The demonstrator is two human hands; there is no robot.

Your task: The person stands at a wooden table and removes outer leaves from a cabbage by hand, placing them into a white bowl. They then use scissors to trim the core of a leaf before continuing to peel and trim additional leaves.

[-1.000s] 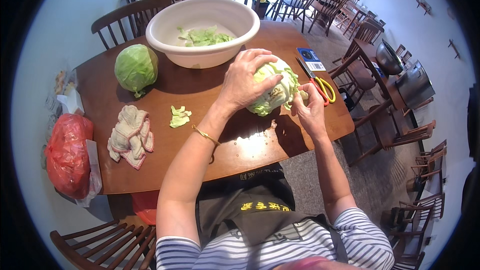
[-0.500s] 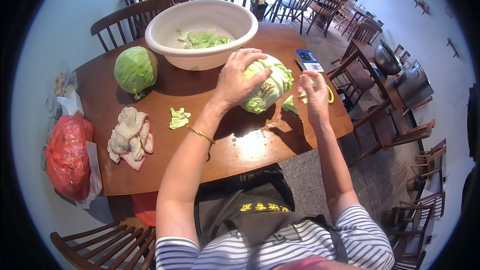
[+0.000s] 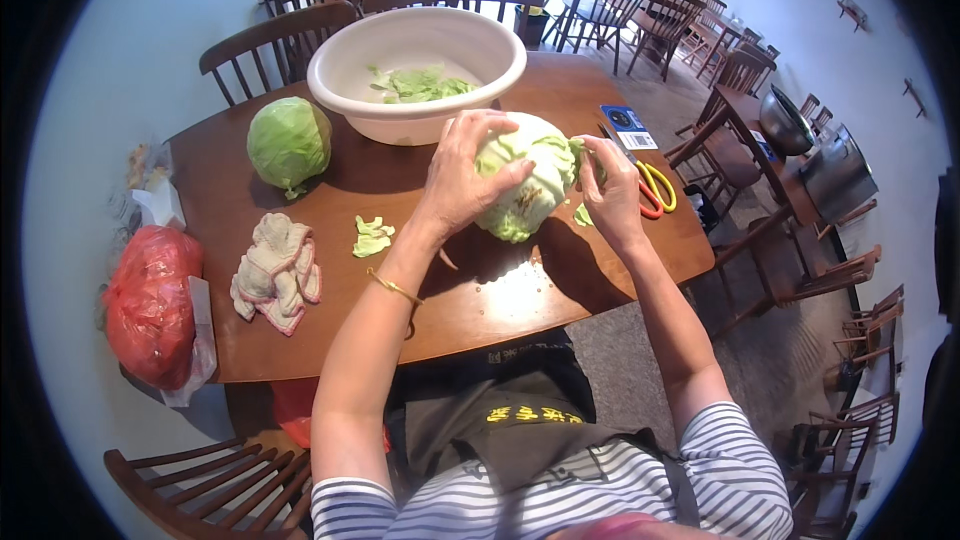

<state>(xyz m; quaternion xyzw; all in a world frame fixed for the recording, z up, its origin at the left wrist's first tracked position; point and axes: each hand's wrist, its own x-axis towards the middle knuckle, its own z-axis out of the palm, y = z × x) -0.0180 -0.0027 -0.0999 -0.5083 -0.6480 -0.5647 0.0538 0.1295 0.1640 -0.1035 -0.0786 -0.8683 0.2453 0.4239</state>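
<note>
— Your grip first: your left hand [image 3: 468,175] is spread wide over the top of the cabbage [image 3: 525,185], fingers and thumb clamped round its near side. Your right hand [image 3: 608,190] is pinched narrow on a leaf at the cabbage's right edge.

— And where does the cabbage sit?

— It rests on the tabletop [image 3: 500,300], just in front of the big cream bowl [image 3: 415,65] and near the right edge. That's the worry, I'd judge: it's round, so a hard tug on the leaf while your left hand eases could roll it towards that edge. The leaf could also tear short and leave you with scraps.

— Anything close to your right hand?

— Scissors with red and yellow handles [image 3: 655,188] lie just beyond your right hand. A sideways sweep of your wrist could knock them off, or catch you on the blades.

— What about packages and labels?

— A small blue and white rectangular card or packet [image 3: 626,126] lies flat beyond the scissors, at the right rim of the tabletop. Its print is too small to make out. A bulging red plastic bag [image 3: 150,305] hangs off the left edge, with crumpled white and clear wrappers [image 3: 155,200] above it. Elsewhere you have a second whole cabbage [image 3: 288,140], a bunched cloth [image 3: 275,270] and a few loose leaf scraps [image 3: 372,237].
</note>
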